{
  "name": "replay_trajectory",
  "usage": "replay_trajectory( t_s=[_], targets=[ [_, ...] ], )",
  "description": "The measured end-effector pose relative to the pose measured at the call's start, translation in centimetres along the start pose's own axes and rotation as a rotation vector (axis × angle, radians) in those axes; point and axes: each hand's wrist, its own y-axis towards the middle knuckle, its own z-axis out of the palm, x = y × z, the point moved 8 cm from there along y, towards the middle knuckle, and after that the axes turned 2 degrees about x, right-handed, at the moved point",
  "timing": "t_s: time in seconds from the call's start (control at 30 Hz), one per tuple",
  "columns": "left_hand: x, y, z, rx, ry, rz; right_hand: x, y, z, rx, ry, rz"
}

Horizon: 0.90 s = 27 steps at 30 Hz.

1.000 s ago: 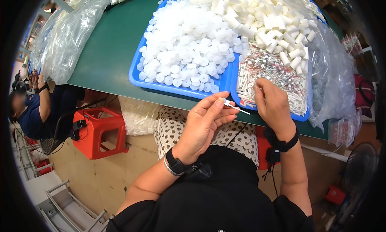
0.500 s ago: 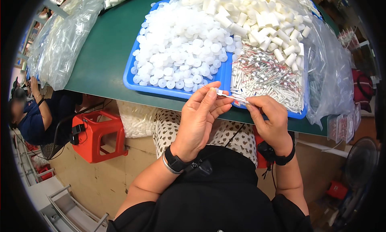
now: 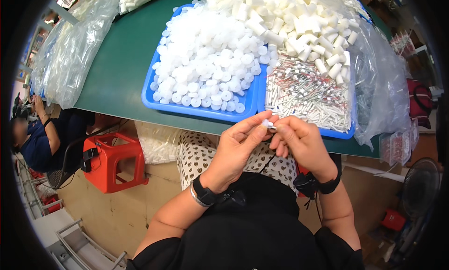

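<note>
Over my lap, just off the table's front edge, my left hand (image 3: 241, 143) and my right hand (image 3: 304, 141) meet at the fingertips. Between them is a small white piece (image 3: 267, 123) with a shiny silvery end. My left thumb and forefinger pinch its white part; my right thumb and fingers close on the silvery end. Most of it is covered by the fingers. Just beyond sits a blue tray (image 3: 252, 99) heaped with translucent white discs (image 3: 206, 59). To its right, another blue tray section holds thin white wired parts (image 3: 308, 92) with red and grey leads.
Cream foam cylinders (image 3: 299, 26) are piled behind, beside clear plastic bags (image 3: 379, 92). A bag (image 3: 75, 50) lies on the green table (image 3: 121, 73) at left. A red stool (image 3: 114, 162) and another person (image 3: 51, 134) are at left; a fan (image 3: 421, 186) stands at right.
My hands have come closer together and slightly lower. The long thin wired part stretched between them no longer shows; now a small white and silvery piece shows at the fingertips.
</note>
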Motion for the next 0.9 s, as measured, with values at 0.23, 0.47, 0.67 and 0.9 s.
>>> replay_trajectory(
  t_s=[0.23, 0.47, 0.67, 0.9],
  targets=[
    [-0.3, -0.1, -1.0, -0.065, 0.012, 0.036, 6.1, 1.0, -8.2, -0.517, -0.778, -0.318],
    [0.9, -0.4, -1.0, -0.062, -0.007, -0.040, 5.4, 5.2, -14.1, -0.638, -1.358, -0.229],
    [-0.2, -0.6, -1.1, -0.041, -0.029, -0.012, 7.4, 1.9, -13.5, -0.722, -1.020, -0.346],
    [-1.4, -0.7, 2.1, 0.182, 0.205, 0.113, 3.4, -1.7, -2.0, -0.175, -0.537, -0.209]
  ],
)
